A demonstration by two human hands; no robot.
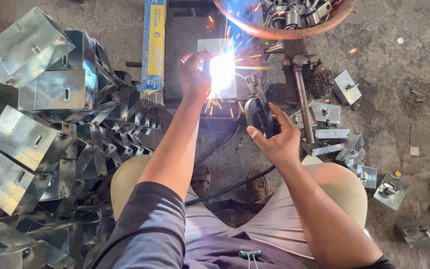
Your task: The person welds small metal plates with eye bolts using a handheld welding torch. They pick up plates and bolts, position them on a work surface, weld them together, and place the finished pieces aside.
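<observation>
Metal box (218, 69) under welding holder (259, 115)

The left hand (193, 75) presses its fingers (187, 61) against the near-left edge of a small metal plate (218, 67), where a bright arc throws sparks. Just right of the plate, the right hand (274, 139) grips a black electrode holder (259, 113). A hammer (302, 94) lies further right of the plate, a yellow-blue electrode box (154, 47) left of it, folded metal boxes (41, 129) heaped far left.
</observation>
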